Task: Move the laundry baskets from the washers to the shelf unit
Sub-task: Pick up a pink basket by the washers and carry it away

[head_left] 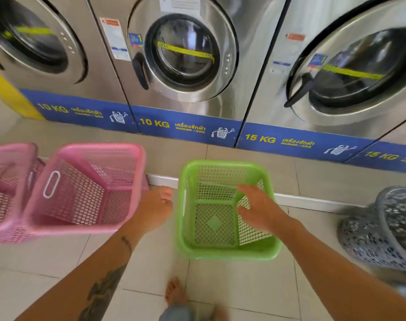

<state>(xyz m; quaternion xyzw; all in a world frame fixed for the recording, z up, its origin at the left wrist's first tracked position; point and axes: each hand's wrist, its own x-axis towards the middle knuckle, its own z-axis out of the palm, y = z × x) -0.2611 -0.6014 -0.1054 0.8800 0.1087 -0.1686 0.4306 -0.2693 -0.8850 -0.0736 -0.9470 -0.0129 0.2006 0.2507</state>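
Observation:
A green mesh laundry basket stands on the tiled floor in front of the middle washer. My right hand hovers over its right wall with fingers spread, gripping nothing. A pink mesh basket with a white handle slot sits to the left. My left hand lies just beside its right wall, fingers loosely extended; whether it touches the basket is unclear. A second pink basket stands at the far left, partly cut off. No shelf unit is in view.
Steel front-loading washers line the back on a raised step with a white edge. A grey round perforated basket leans at the right. My bare foot stands on the tiles just below the green basket.

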